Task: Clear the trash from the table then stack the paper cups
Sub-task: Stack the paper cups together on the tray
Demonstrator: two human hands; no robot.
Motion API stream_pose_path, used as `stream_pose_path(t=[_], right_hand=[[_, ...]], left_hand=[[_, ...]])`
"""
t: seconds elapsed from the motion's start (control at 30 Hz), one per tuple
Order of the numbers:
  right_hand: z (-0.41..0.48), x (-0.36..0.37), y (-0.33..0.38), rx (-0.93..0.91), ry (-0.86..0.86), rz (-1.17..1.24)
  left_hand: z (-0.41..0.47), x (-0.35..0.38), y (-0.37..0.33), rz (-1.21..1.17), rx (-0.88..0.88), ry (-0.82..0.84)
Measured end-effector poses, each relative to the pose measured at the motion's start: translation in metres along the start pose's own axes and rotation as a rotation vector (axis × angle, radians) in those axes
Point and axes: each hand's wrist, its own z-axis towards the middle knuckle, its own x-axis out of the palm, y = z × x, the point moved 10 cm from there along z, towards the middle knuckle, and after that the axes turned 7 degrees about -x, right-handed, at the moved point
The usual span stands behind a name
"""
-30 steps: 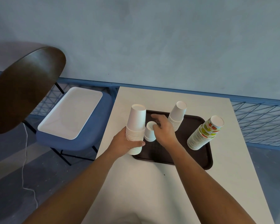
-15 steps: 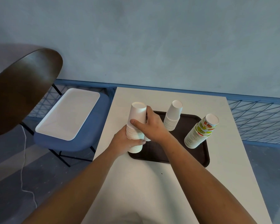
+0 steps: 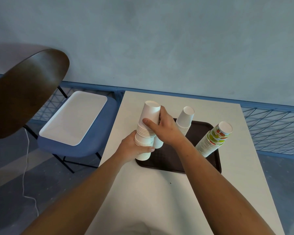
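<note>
Stacking is the step in hand, I judge. Over the white table (image 3: 143, 192), my left hand (image 3: 131, 148) grips the base of the tall white cup stack (image 3: 149, 114) on the brown tray (image 3: 168, 160), and my right hand (image 3: 168, 131) clasps its upper cups. The next move calls for pressing straight down. Right of my hands stand a shorter white stack (image 3: 185, 119) and a printed cup stack (image 3: 212, 141); left, a blue chair (image 3: 71, 150) bears a white tray (image 3: 75, 116); beyond, a grey wall (image 3: 159, 39).

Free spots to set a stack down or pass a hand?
Bare table nearside of brown tray; tray strip between middle white stack and printed stack. Crowded: tray's left end, left hand and right hand gripping tall white stack.
</note>
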Motion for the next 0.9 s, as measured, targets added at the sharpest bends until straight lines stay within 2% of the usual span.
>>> stream_pose_path(t=[0.23, 0.63, 0.9], right_hand=[[0.007, -0.017, 0.006, 0.001, -0.091, 0.038], [0.01, -0.018, 0.009, 0.002, -0.11, 0.022], [0.016, -0.045, 0.021, -0.015, -0.305, 0.075]], left_hand=[[0.003, -0.002, 0.002, 0.017, -0.019, -0.013], [0.003, -0.003, -0.004, 0.03, -0.002, -0.005], [0.005, -0.006, 0.003, 0.028, -0.026, -0.008]])
